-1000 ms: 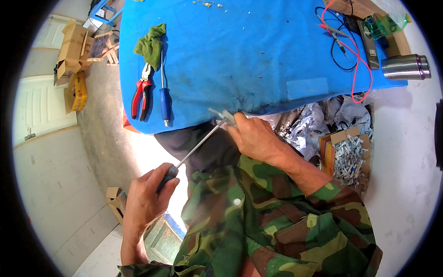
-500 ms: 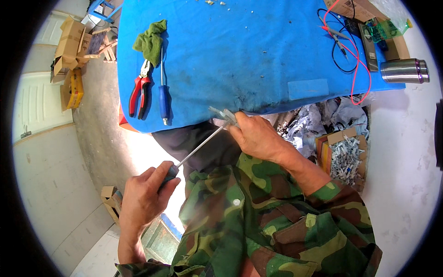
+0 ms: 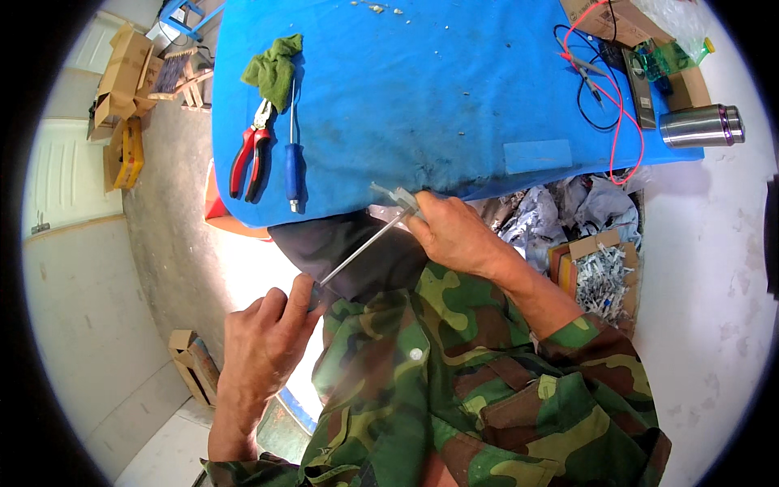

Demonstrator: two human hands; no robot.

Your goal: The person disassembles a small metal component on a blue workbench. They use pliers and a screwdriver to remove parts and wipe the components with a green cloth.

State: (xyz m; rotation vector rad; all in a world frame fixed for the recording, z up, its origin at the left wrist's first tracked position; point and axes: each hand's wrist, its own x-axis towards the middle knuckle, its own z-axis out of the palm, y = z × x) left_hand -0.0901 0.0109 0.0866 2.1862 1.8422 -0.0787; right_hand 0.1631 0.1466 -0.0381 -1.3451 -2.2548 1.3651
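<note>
My left hand (image 3: 266, 337) is closed round the dark handle of a screwdriver (image 3: 363, 251), whose long metal shaft slants up to the right. Its tip meets a small grey part (image 3: 398, 197) with thin prongs, pinched in my right hand (image 3: 456, 231) just off the table's near edge. My fingers hide much of that part, so its kind cannot be made out. On the table to the left lie red-and-black pliers (image 3: 251, 154), a blue-handled screwdriver (image 3: 293, 174) and a crumpled green cloth (image 3: 274, 69) touching their far ends.
A blue cloth covers the table (image 3: 389, 105). At its right are red and black test leads (image 3: 621, 114) and a steel flask (image 3: 702, 127) lying on its side. Below the right edge stands a carton of shredded scrap (image 3: 602, 280). Cardboard boxes (image 3: 122, 77) stand at far left.
My left hand has shifted slightly up and right and turned on the screwdriver handle, covering more of it. The right hand keeps its hold. The whole view has moved a little.
</note>
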